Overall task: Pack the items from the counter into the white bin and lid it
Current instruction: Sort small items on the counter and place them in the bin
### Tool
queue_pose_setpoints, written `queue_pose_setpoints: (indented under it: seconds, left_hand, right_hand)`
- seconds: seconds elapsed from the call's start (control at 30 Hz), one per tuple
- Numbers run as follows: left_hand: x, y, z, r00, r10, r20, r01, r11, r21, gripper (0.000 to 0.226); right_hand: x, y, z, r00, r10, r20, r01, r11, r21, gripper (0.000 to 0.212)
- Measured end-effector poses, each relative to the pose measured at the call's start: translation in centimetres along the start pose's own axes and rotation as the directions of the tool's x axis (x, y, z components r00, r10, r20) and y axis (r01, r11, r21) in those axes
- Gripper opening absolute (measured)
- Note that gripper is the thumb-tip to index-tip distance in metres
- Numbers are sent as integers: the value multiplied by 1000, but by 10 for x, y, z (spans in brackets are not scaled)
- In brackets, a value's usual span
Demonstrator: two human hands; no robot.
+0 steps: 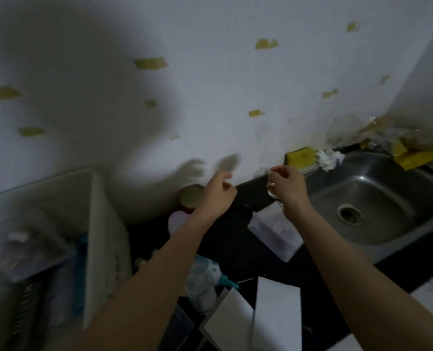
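The white bin (97,224) stands at the left on the dark counter (235,244), open, with a clear plastic box (25,247) and other blurred items inside. My left hand (218,196) hovers over the back of the counter beside a can with a pale lid (190,196), fingers loosely curled and holding nothing. My right hand (290,187) grips a small clear glass (272,193) close to the wall. Below it lies a clear lidded container (276,233). A plastic bag with a teal-tipped item (206,277) and white boxes (277,312) sit nearer to me.
A steel sink (377,198) fills the right side. A yellow sponge (300,155) and crumpled tissue (328,158) lie at its back rim, yellow packets (412,158) in the corner. A pinkish round lid (178,220) sits by the can. The wall is directly behind.
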State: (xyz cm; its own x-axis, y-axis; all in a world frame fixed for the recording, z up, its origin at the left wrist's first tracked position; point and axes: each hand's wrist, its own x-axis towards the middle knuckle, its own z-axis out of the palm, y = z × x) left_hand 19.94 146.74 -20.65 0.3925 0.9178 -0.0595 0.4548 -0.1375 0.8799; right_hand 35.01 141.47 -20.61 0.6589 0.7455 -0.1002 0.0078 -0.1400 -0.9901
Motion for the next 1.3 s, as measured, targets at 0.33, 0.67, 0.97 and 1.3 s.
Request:
queue_pose_setpoints:
  seconds: [0.33, 0.67, 0.97, 1.3]
  left_hand:
    - [60, -25, 114, 957, -216, 194, 189, 971, 149, 37]
    - [101, -70, 157, 871, -421, 252, 266, 837, 478, 52]
    - [104, -79, 165, 883, -390, 260, 261, 870, 419, 32]
    - [115, -53, 165, 899, -375, 227, 243, 857, 455, 16]
  right_hand:
    - [50, 126, -77, 907, 374, -193, -376, 926, 28, 25]
    - [71, 195, -85, 768, 581, -269, -613, 789, -45, 30]
    - [84, 210, -78, 737, 622, -265, -673, 714, -194, 10]
    - [77, 199, -75, 636, 757, -146, -767, 641, -21, 38]
